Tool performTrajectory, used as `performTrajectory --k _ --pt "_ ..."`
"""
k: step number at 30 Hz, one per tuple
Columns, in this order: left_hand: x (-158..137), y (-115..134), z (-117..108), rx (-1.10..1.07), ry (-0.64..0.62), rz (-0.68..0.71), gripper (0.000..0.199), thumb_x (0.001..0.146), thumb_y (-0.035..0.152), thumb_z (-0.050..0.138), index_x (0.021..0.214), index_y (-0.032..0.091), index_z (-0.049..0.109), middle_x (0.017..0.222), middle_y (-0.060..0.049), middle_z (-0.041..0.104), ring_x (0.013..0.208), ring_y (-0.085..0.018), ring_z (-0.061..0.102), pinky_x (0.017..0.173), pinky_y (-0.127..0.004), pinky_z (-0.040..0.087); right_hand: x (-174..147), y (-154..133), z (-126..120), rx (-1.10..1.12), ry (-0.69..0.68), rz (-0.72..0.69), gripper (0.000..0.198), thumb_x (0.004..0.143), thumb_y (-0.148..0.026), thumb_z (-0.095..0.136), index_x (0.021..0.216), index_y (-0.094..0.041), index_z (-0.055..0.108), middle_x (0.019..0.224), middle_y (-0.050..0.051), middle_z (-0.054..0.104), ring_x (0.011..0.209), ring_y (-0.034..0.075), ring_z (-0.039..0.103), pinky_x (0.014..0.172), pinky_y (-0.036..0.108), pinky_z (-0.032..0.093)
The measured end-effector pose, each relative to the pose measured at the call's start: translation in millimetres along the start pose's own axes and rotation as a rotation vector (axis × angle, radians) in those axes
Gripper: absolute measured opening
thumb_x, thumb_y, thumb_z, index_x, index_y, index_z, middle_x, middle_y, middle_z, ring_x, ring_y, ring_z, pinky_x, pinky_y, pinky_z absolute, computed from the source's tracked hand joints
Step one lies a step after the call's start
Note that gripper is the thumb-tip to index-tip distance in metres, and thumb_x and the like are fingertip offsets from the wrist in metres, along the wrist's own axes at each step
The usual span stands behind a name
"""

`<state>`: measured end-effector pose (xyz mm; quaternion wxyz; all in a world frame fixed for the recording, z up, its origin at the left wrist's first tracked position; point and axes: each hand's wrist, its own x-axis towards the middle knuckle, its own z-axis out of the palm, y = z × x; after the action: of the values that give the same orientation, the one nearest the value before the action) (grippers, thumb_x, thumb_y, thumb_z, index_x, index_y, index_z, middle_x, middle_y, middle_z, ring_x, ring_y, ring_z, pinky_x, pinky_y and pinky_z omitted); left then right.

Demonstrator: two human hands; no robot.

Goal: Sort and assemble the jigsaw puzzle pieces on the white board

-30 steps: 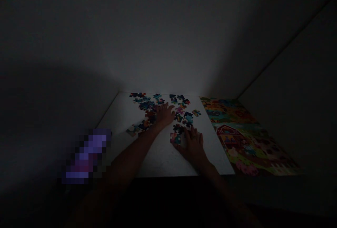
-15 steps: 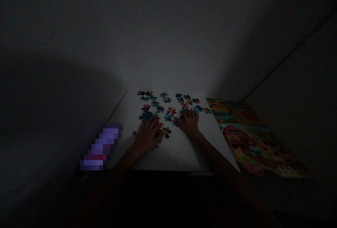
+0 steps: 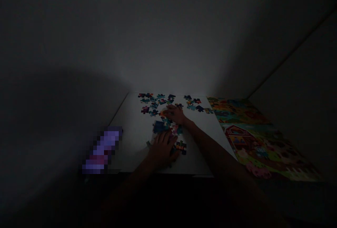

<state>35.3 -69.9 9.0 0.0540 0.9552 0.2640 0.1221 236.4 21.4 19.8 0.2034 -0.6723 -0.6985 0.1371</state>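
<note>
Dim walls [image 3: 163, 52] surround a white worktop [image 3: 131, 143], where the left hand [image 3: 162, 148] lies palm down, fingers spread and clutching nothing, over jigsaw pieces [image 3: 159, 127] near the middle; the right hand [image 3: 177, 114] bends down by an orange piece [image 3: 163, 113], its grip impossible to tell. Around them more pieces lie scattered, mostly unjoined, so little seems fitted and much left; farther right lie two colourful pictures [image 3: 263, 151].

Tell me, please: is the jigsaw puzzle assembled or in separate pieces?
Not fully assembled: jigsaw pieces lie scattered, with white surface showing between many. Whether any under the left hand are joined, I cannot tell.
</note>
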Motion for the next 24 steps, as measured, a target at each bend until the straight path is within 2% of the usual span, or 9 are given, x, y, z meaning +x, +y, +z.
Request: performTrajectory --k 3,5,7,10,12,16,18,20,24 --pt "13 8 3 -0.043 -0.030 0.104 0.053 0.096 0.051 0.046 0.140 0.021 0.050 0.151 -0.013 0.040 0.140 -0.029 0.034 0.117 -0.050 0.026 4 -8 -4 0.255 -0.117 -0.073 0.033 0.094 -0.044 0.053 0.106 -0.023 0.076 0.131 0.004 0.064 0.126 0.024 0.055 0.110 0.042 0.037" --pt "27 12 6 -0.079 -0.033 0.165 0.050 0.096 0.050 0.046 0.137 0.022 0.053 0.149 -0.012 0.043 0.139 -0.028 0.036 0.118 -0.049 0.026 -5 -12 -12 0.437 -0.171 -0.071 0.037 0.094 -0.046 0.052 0.108 -0.021 0.075 0.120 0.004 0.070 0.114 0.023 0.063 0.101 0.038 0.046" --pt "46 16 12 -0.106 -0.013 0.195 0.047 0.096 0.049 0.046 0.133 0.021 0.056 0.145 -0.012 0.047 0.137 -0.029 0.038 0.117 -0.049 0.027 -25 -13 -22 0.512 -0.096 -0.032 0.038 0.094 -0.045 0.051 0.113 -0.021 0.072 0.120 0.004 0.070 0.114 0.023 0.063 0.101 0.037 0.047" --pt "78 21 23 -0.133 0.016 0.190 0.050 0.093 0.044 0.052 0.134 0.017 0.055 0.141 -0.014 0.051 0.137 -0.031 0.039 0.117 -0.049 0.027 -79 -10 -32 0.378 0.196 0.070 0.041 0.094 -0.042 0.046 0.121 -0.020 0.068 0.136 0.008 0.060 0.128 0.024 0.054 0.110 0.038 0.040" --pt "101 25 31 -0.152 0.018 0.173 0.054 0.090 0.039 0.056 0.139 0.016 0.050 0.145 -0.014 0.048 0.140 -0.031 0.035 0.118 -0.048 0.025 -122 -8 -27 0.218 0.349 0.201 0.050 0.094 -0.045 0.041 0.131 -0.018 0.060 0.145 0.012 0.051 0.136 0.026 0.045 0.113 0.042 0.035" --pt "142 33 44 -0.171 0.012 0.111 0.045 0.093 0.030 0.051 0.137 0.021 0.054 0.149 -0.012 0.045 0.142 -0.027 0.033 0.119 -0.047 0.025 -184 -6 5 -0.117 0.340 0.404 0.086 0.086 -0.065 0.049 0.153 -0.014 0.031 0.156 0.019 0.033 0.146 0.034 0.027 0.115 0.057 0.025" --pt "158 32 44 -0.179 0.015 0.089 0.041 0.093 0.028 0.049 0.134 0.023 0.056 0.148 -0.009 0.047 0.140 -0.024 0.036 0.118 -0.046 0.025 -191 -4 17 -0.227 0.326 0.451 0.097 0.083 -0.070 0.051 0.156 -0.014 0.020 0.158 0.020 0.027 0.147 0.036 0.022 0.116 0.059 0.020" --pt "169 21 38 -0.178 0.023 0.041 0.039 0.095 0.028 0.046 0.133 0.027 0.058 0.147 -0.006 0.048 0.139 -0.021 0.039 0.118 -0.044 0.026 -184 1 19 -0.281 0.286 0.499 0.097 0.083 -0.073 0.049 0.156 -0.015 0.021 0.159 0.021 0.025 0.148 0.037 0.019 0.115 0.060 0.017" --pt "168 -44 7 -0.118 0.073 -0.196 0.041 0.099 0.030 0.036 0.134 0.026 0.057 0.150 -0.007 0.045 0.141 -0.024 0.036 0.120 -0.053 0.014 -151 19 5 -0.275 0.212 0.595 0.096 0.083 -0.075 0.046 0.155 -0.014 0.026 0.158 0.023 0.024 0.148 0.040 0.016 0.115 0.062 0.011"
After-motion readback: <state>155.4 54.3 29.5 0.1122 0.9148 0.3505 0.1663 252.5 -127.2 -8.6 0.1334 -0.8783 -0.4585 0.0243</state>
